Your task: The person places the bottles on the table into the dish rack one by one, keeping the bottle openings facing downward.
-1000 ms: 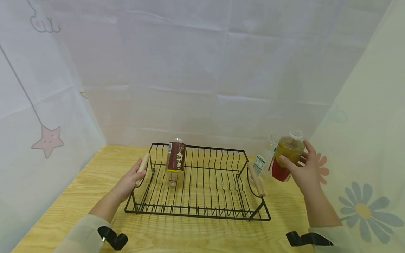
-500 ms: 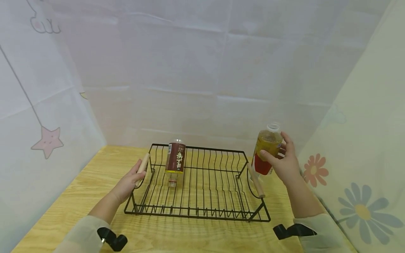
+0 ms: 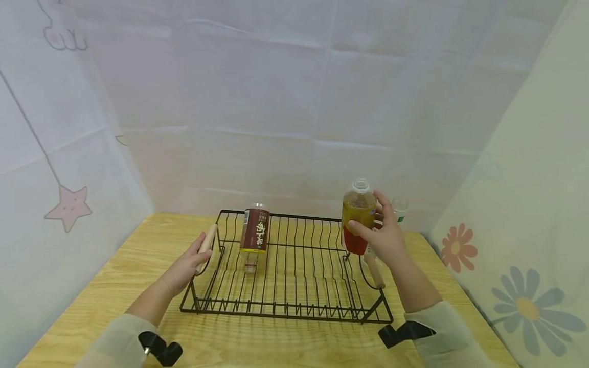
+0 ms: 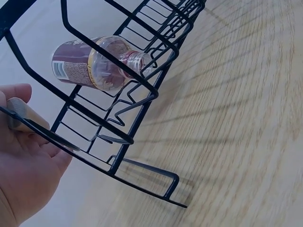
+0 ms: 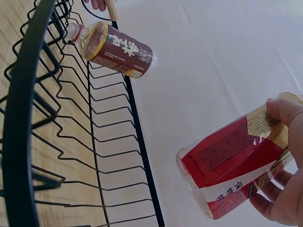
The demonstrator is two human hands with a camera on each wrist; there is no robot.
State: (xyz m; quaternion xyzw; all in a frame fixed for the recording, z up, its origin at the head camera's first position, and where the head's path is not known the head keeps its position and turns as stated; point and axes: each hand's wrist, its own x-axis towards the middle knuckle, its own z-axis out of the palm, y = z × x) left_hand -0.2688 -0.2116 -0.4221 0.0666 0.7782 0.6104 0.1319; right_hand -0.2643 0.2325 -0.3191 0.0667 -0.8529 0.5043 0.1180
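Note:
My left hand (image 3: 186, 263) holds the left wooden handle (image 3: 209, 243) of a black wire dish rack (image 3: 294, 316); in the left wrist view the handle (image 4: 26, 113) lies between thumb and fingers. My right hand (image 3: 382, 232) grips a clear plastic bottle (image 3: 356, 217) with a yellow and red label, upright with an uncapped mouth, above the rack's right back corner. In the right wrist view this bottle (image 5: 227, 161) is apart from the wires. Another bottle (image 3: 255, 230), maroon-labelled, leans in the rack's left part, neck down.
Behind my right hand, mostly hidden, stands another clear bottle (image 3: 399, 207) right of the rack. The rack's right wooden handle (image 3: 375, 271) lies below my right wrist. Wood-grain table (image 3: 138, 266) spreads under everything, with pale patterned cloth (image 3: 294, 102) behind and at the sides.
My right hand has carried the yellow and red bottle leftward from beside the rack to over its right back corner, and the bottle has become more upright. My left hand stays put.

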